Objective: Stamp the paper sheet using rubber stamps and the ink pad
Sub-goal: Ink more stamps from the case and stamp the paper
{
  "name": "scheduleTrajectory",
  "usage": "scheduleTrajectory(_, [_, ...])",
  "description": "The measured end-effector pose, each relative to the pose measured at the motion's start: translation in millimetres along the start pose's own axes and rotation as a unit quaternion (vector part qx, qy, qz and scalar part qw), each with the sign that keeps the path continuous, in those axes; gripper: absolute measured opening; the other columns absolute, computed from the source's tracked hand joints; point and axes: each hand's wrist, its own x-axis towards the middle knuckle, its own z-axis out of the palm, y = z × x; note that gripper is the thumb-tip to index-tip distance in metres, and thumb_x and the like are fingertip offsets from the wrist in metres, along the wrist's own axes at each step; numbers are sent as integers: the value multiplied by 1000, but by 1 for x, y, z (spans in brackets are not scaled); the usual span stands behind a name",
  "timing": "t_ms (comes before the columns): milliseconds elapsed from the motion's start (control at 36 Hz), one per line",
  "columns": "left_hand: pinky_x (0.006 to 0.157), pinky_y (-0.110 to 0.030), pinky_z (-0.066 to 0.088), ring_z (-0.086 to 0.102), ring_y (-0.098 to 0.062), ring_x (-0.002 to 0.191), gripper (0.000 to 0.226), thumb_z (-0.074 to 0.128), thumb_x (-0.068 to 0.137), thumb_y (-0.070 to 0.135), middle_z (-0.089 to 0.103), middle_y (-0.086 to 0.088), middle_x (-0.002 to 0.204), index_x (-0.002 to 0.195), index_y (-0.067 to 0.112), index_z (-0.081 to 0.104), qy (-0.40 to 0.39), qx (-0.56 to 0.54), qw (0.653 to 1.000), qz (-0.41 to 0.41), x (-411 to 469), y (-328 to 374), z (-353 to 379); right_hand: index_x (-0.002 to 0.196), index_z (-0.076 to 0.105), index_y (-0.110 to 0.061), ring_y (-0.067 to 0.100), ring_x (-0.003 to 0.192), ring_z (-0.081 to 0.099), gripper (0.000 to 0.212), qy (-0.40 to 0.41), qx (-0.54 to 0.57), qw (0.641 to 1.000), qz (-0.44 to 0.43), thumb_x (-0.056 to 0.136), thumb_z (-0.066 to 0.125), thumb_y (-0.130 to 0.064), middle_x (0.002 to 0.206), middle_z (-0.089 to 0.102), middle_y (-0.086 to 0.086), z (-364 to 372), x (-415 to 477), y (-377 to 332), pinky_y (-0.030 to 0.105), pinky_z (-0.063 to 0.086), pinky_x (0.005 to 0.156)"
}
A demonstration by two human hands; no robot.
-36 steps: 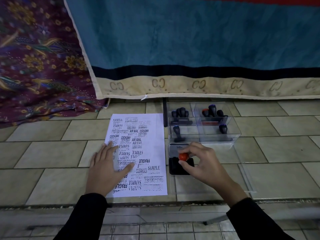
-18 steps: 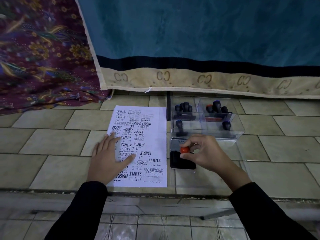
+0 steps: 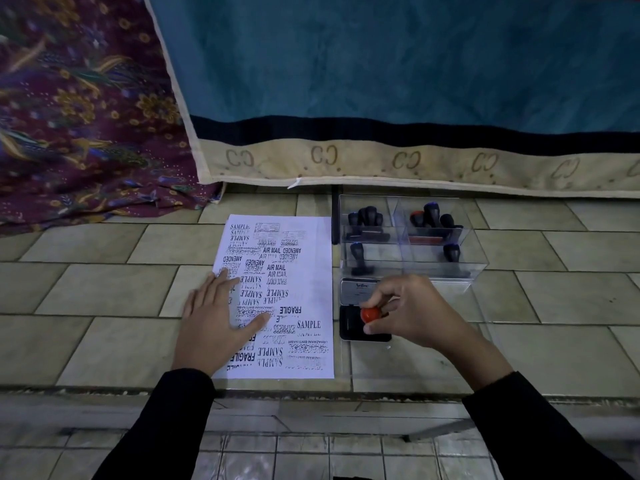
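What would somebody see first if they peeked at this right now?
Probably the white paper sheet in the middle, crowded with black stamped words like SAMPLE and FRAGILE, with the left hand lying flat on it. Next, the bright red stamp knob pinched by the right hand over the black ink pad, just right of the sheet.

Red-knobbed stamp (image 3: 370,314), black-printed white paper sheet (image 3: 313,282), teal blanket (image 3: 381,64), purple floral cloth (image 3: 79,116)

You have bare tiled floor (image 3: 104,289) left of the paper sheet (image 3: 311,265). The clear stamp box (image 3: 433,268) stands just behind the ink pad (image 3: 349,323), and the hanging quilt (image 3: 381,98) walls off the back.
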Motion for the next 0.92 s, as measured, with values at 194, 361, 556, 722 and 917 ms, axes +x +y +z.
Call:
scheduleTrajectory(194, [121,-37,5,10,-7,148,94,40,69,85,20,10,160,143,27,37,-1,-1,1000,0,-1,1,-1,81,73,-19,11,74,68,25,-3,-9,1000,18,61,87,-12,79,71,-4,-4,11,-4,23,58,75])
scheduleTrajectory(361, [121,-36,5,11,-7,148,92,42,70,83,21,10,160,142,27,38,-2,-2,1000,0,-1,1,-2,85,70,-21,4,75,65,25,-26,-86,996,-10,66,84,-13,82,69,-6,-4,13,-12,21,57,72])
scheduleTrajectory(556, [121,-38,7,11,-8,148,93,42,69,84,21,10,160,143,27,38,-6,-7,1000,-3,0,2,-3,103,66,-15,1,79,64,31,52,-51,993,-90,74,78,-12,95,69,-3,-11,50,-47,10,53,77])
scheduleTrajectory(722, [122,-38,7,10,-6,148,96,38,67,87,19,11,160,143,27,38,-8,-12,1000,-2,-1,3,-4,103,66,-15,13,88,63,26,146,-95,974,-148,78,74,-13,105,65,4,1,112,-60,24,54,84])
scheduleTrajectory(917, [122,-36,5,8,-5,148,95,37,68,87,17,12,160,143,28,36,-10,-6,1000,-1,-1,5,-7,95,66,-13,23,93,58,17,125,-139,971,-148,79,72,-13,100,62,7,25,179,-52,31,50,82])
